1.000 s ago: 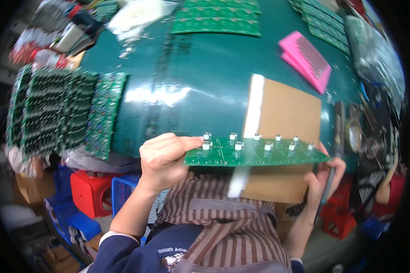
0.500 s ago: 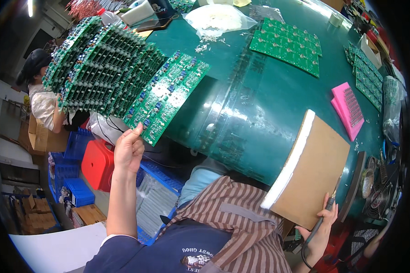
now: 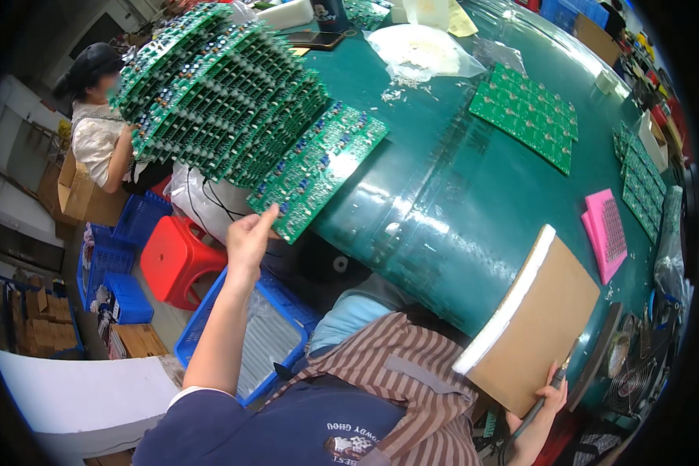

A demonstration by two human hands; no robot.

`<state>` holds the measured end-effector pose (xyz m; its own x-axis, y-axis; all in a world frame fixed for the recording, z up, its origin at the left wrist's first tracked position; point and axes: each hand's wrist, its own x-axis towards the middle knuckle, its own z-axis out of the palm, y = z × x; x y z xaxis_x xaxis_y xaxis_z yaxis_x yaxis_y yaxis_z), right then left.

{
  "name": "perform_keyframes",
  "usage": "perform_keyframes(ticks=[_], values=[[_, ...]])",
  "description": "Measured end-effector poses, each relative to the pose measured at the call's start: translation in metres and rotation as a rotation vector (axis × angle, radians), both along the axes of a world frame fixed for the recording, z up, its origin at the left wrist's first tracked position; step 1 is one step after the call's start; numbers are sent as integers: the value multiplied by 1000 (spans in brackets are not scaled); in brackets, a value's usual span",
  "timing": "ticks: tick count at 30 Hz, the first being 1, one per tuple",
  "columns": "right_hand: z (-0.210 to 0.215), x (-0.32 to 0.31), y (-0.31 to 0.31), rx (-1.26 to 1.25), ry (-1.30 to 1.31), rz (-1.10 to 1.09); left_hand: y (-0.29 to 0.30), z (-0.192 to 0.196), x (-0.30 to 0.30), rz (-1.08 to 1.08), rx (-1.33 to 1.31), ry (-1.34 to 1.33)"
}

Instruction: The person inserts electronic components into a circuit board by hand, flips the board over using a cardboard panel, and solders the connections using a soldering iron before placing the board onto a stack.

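Note:
My left hand point(image 3: 248, 242) is closed in a pinch on the near corner of a green circuit board point(image 3: 335, 165) with blue and silvery parts. The board sits beside the right end of a large stack of similar circuit boards point(image 3: 229, 97); whether the two touch I cannot tell. In my right hand point(image 3: 550, 408) is a soldering iron point(image 3: 537, 401), dark-handled with a cable, its tip pointing up and away. That hand rests by the near right corner of a brown panel point(image 3: 532, 311) with a white strip along its left edge.
On the green table point(image 3: 412, 210) lie a green board panel point(image 3: 526, 113), pink foam point(image 3: 604, 233), and a white bag point(image 3: 423, 50) with scattered bits. More boards point(image 3: 643, 194) and a fan point(image 3: 629, 384) are at right. A red stool point(image 3: 175, 256), blue crates point(image 3: 202, 326) and a co-worker point(image 3: 97, 124) are left.
The view has shifted, so the table and stacked boards appear farther right. My left hand still pinches the circuit board near the stack's end; my right hand keeps the soldering iron by the brown panel.

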<state>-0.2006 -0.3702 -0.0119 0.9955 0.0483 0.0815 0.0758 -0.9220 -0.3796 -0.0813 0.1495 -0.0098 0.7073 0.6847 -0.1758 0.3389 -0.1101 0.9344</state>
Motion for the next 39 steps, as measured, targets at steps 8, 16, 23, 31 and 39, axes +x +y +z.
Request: perform_keyframes(ticks=[8, 16, 23, 31, 39], values=[[-40, -1, -18, 810, 65, -448, -14, -9, 9, 184, -478, -111], [20, -1, -14, 480, 26, 69, -42, -18, 23, 366, -447, -253], [37, 19, -11, 596, -677, 143, -39, -8, 10, 320, -483, -234], [90, 114, -57, 1616, -94, 671, -70, 17, -29, 225, -182, -500], [136, 213, 99, 913, -706, 588, -164, 135, 16, -1025, 480, -535]])
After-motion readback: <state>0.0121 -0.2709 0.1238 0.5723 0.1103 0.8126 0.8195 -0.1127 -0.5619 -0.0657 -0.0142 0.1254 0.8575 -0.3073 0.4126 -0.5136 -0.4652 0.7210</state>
